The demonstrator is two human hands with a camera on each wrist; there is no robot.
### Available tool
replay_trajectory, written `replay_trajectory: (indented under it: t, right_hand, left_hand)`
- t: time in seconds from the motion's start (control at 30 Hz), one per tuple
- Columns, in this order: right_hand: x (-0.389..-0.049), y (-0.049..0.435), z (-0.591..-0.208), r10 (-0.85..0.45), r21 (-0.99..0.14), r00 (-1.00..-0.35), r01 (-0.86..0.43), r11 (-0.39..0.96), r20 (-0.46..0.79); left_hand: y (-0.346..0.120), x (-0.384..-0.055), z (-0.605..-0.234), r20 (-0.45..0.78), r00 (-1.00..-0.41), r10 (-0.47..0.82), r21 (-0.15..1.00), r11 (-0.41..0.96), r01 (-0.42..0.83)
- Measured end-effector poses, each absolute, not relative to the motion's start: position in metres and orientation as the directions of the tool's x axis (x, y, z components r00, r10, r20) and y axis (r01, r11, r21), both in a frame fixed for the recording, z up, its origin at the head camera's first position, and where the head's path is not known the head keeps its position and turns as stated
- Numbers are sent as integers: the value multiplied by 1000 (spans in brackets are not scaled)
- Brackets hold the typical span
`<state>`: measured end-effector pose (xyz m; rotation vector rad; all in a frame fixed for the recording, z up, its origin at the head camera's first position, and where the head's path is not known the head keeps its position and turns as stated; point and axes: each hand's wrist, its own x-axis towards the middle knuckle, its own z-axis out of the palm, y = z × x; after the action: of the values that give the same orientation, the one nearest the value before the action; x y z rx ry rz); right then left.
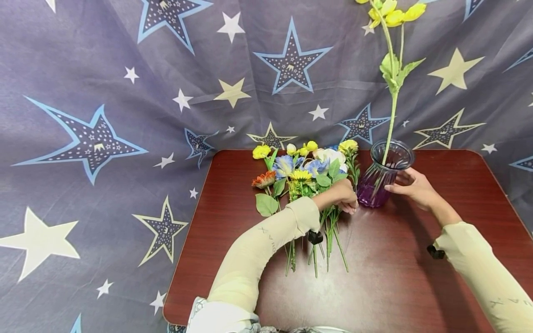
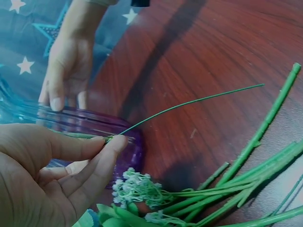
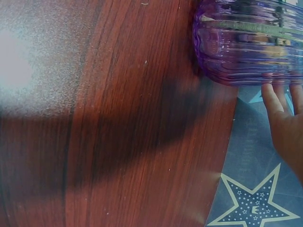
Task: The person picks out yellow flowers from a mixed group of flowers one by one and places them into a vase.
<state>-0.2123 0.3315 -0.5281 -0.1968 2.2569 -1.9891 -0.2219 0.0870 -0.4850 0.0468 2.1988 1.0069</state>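
Observation:
My left hand (image 1: 343, 194) is just left of the vase, over the right side of a pile of artificial flowers (image 1: 300, 175). In the left wrist view its thumb and fingertips pinch a thin green stem (image 2: 199, 100), whose free end points away over the table. The glass vase (image 1: 374, 187), clear above and purple at the base, stands upright. One tall yellow flower (image 1: 393, 111) leans in it. My right hand (image 1: 416, 188) touches the vase's right side, thumb in front; in the right wrist view its fingers (image 3: 272, 100) look fairly straight against the glass.
The pile lies on a reddish-brown wooden table (image 1: 399, 286), blooms toward the back and green stems (image 1: 329, 249) toward the front. Small white filler blossoms (image 2: 135, 188) lie near my left hand. A star-patterned cloth (image 1: 104, 208) hangs behind the table.

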Motion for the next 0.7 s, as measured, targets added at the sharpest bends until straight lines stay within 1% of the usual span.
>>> replay_trajectory:
  t: [0.17, 0.3, 0.5, 0.7]
  right_hand:
    - [-212, 330, -528, -185, -994, -983, -11, 108, -9]
    - [-212, 330, -528, -187, -995, -982, -6, 96, -12]
    - [-213, 331, -529, -184, -995, -983, -3, 102, -16]
    - [-213, 331, -529, -182, -993, -983, -3, 117, -19]
  left_hand:
    - [85, -226, -480, -573, -756, 317, 714, 646, -269]
    - [84, -230, -477, -557, -768, 315, 724, 637, -264]
    - [81, -232, -470, -531, -771, 352, 768, 584, -262]
    - [80, -233, -463, -481, -799, 361, 812, 528, -250]
